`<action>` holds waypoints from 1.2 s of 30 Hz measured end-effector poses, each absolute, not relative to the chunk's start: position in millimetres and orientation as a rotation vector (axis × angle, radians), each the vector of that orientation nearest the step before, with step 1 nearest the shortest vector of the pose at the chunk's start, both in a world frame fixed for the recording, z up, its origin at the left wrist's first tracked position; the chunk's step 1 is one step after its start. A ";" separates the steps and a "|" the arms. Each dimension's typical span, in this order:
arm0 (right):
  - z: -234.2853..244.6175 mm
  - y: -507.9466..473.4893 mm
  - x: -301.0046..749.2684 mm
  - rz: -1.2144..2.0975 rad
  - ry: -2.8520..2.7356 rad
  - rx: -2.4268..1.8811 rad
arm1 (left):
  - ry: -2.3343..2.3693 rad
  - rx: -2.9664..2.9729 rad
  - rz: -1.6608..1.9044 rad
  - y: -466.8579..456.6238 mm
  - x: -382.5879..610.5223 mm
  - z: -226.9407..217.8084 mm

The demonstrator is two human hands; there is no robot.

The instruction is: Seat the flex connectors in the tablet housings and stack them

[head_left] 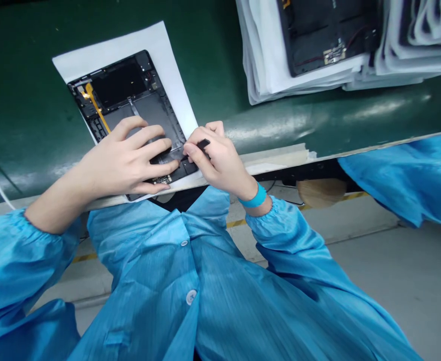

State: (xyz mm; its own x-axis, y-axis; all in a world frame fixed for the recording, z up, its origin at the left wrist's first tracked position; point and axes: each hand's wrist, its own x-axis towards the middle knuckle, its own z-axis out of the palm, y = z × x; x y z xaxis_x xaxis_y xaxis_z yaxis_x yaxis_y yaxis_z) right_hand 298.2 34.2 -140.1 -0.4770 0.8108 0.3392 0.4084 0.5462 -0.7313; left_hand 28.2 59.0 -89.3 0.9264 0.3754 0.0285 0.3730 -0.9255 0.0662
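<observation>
A person's right hand (214,160) clamps a black pry tool (203,145) between thumb and fingers, its tip at the edge of an opened tablet (130,85). The left hand (126,160) lies spread on the dark inner panel (148,113). The back is off, a yellow flex cable (96,105) in place. The tablet rests on white paper (156,55) on the green table (28,75), a stack of foam-wrapped tablets (310,65) beyond

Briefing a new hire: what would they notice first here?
The bright blue smock fills the bottom, and above it the left hand spreads over an opened tablet lying on white paper. The right hand, with a blue wristband, pinches a small black tool at the tablet's lower edge. At top right, a stack of tablets in white sheets sits on the green bench.
</observation>
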 end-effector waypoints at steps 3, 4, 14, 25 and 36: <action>-140.2 34.4 298.1 0.753 -2.112 -0.976 | 0.614 2.886 0.143 60.0 28.0 -91.5; -140.3 34.4 298.2 0.750 -2.118 -0.974 | 0.641 2.811 0.164 60.1 28.2 -91.8; -145.7 32.3 297.9 0.650 -2.186 -0.931 | 0.758 2.847 0.210 50.4 25.0 -102.7; -138.8 33.6 301.7 0.688 -2.027 -1.006 | 0.764 2.843 0.226 46.8 28.9 -102.0; -147.0 32.1 295.9 0.608 -2.108 -1.060 | 0.719 2.850 0.165 49.7 29.0 -100.6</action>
State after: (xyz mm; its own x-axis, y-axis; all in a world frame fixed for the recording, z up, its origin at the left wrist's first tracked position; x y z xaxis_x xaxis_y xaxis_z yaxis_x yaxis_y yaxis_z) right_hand 295.9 32.1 -147.0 -0.4280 0.8247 0.3696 0.5013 0.5570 -0.6622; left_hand 29.0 49.7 -100.6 0.8757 0.4791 0.0592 0.4572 -0.8625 0.2172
